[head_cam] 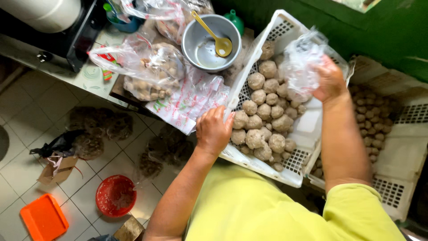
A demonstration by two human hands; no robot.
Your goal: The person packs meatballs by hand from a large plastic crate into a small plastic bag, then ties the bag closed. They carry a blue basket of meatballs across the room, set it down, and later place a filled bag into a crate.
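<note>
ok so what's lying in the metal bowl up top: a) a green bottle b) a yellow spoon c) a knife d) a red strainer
b: a yellow spoon lies in the metal bowl, its handle sticking out over the rim and its scoop resting inside the bowl.

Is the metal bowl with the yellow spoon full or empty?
Nearly empty. The metal bowl shows bare metal bottom with only a thin pale film, and the yellow spoon rests inside it.

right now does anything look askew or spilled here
The white crate of meatballs sits tilted, its near rim held by the left hand. The right hand holds a plastic bag over it. Nothing looks spilled.
</note>
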